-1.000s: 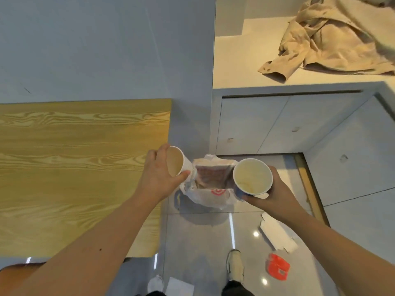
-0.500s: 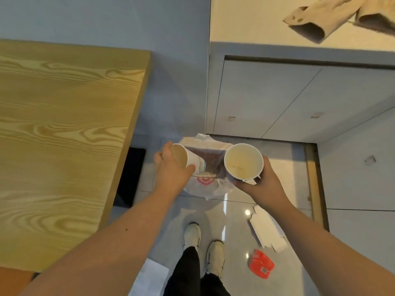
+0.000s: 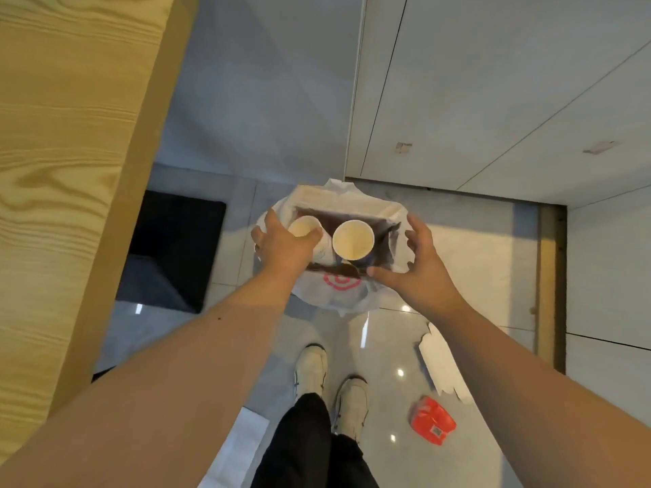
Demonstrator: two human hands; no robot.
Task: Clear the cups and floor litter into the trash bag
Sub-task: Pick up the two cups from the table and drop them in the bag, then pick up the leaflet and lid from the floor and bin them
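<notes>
I see the trash bag (image 3: 338, 290) standing open on the floor, just beside the desk (image 3: 70, 170). My left hand (image 3: 285, 244) grips the small cup (image 3: 304, 227) over its mouth. The larger cup (image 3: 353, 240) sits inside the bag (upright), and my right hand (image 3: 419, 269) hovers beside it, fingers spread, holding nothing. Near the bag lie a white carton (image 3: 438, 368) and a red packet (image 3: 432, 420).

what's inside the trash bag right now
The larger paper cup stands upright inside the trash bag, released by the open right hand. The left hand holds the smaller cup at its mouth. Anything beneath the cups is hidden.
</notes>
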